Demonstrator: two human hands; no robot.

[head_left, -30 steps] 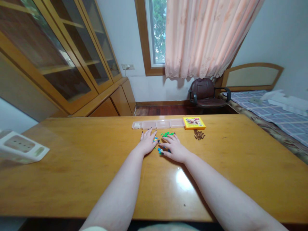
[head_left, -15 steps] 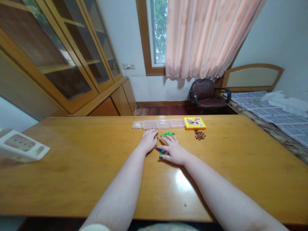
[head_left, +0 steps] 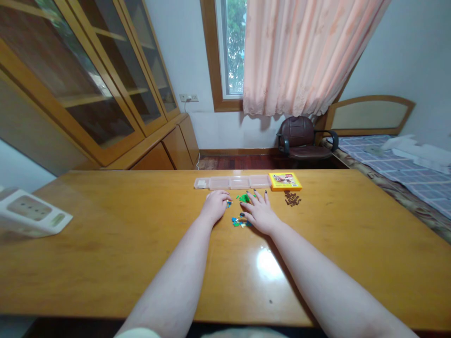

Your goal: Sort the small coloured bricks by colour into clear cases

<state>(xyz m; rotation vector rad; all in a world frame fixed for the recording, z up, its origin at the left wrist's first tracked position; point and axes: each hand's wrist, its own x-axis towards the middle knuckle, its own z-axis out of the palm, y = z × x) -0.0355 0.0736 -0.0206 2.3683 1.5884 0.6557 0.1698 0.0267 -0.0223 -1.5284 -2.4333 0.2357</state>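
My left hand rests on the table with its fingers curled together. Small blue and white plastic pieces lie right at its fingertips; whether any are inside the fingers is hidden. My right hand is spread out with its fingers apart, holding nothing. Its fingertips reach beside a pile of green pieces. Nearer to me, a mixed pile of blue, green, white and yellowish pieces lies by the right thumb, partly covered by that hand.
A clear compartment tray lies behind the hands, next to a yellow box. Brown pieces are heaped in front of that box. A white container stands at the table's left. Beyond the table is a brown chair.
My right hand has moved right and slightly away from me, uncovering more of the mixed pile and the green pile. My left hand's fingers have curled in beside the blue and white pieces.
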